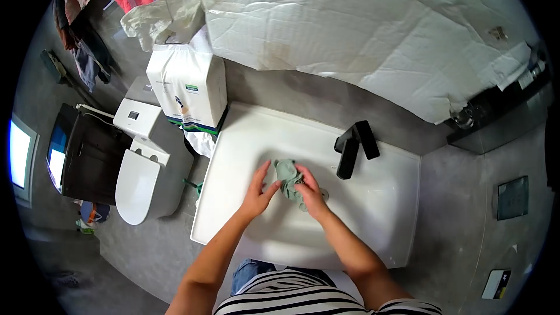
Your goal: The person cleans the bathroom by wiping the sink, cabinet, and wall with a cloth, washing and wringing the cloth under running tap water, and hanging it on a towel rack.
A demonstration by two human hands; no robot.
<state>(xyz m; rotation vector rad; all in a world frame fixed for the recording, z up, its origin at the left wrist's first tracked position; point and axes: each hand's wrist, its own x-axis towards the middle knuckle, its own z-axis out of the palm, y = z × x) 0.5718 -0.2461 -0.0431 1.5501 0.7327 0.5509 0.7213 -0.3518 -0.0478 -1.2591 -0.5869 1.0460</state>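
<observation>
A crumpled grey-green cloth hangs over the basin of the white sink. My right hand is closed on the cloth from its right side, with folds dangling below the fingers. On the other side, my left hand is open, fingers spread and palm turned toward the cloth. Its thumb tip comes close to the cloth's edge; whether they touch I cannot tell. Behind the right hand stands a black faucet on the sink's rear rim.
Left of the sink stands a tall white plastic-wrapped package. Farther left are a white toilet and a dark cabinet. A creased white sheet covers the wall area above the sink. A dark shelf juts out at the right.
</observation>
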